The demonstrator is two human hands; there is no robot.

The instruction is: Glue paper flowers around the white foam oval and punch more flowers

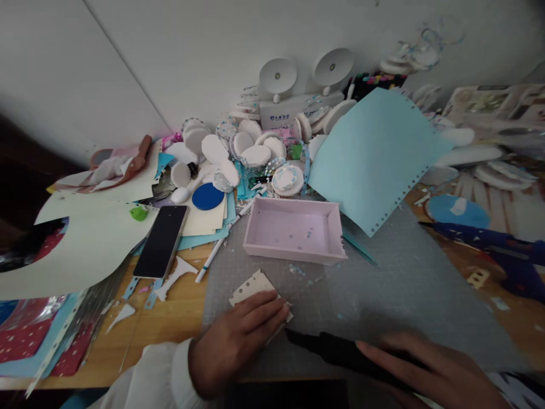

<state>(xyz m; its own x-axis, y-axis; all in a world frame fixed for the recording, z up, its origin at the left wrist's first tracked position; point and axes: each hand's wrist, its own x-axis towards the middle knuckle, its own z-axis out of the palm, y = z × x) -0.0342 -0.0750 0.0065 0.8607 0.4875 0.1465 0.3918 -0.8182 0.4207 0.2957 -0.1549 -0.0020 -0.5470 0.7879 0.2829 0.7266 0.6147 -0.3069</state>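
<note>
My left hand (244, 338) lies with its fingers stretched over a small cream piece of paper (254, 286) on the grey cutting mat (383, 301). Star-shaped marks or holes dot the paper, and part of it is hidden under the fingers. My right hand (430, 366) is wrapped round a black utility knife (340, 347). The knife's dark tip points left, close to the paper's right edge; I cannot tell if they touch. Beyond my hands, a pale pink open box (293, 254) stands on the mat with tiny blue bits inside.
A light blue sheet (374, 153) leans at the back right beside white foam discs (255, 154). A dark phone (162, 241) and a white pen (213, 258) lie to the left. At the far right rests a blue glue gun (506, 250). Paper scraps lie about.
</note>
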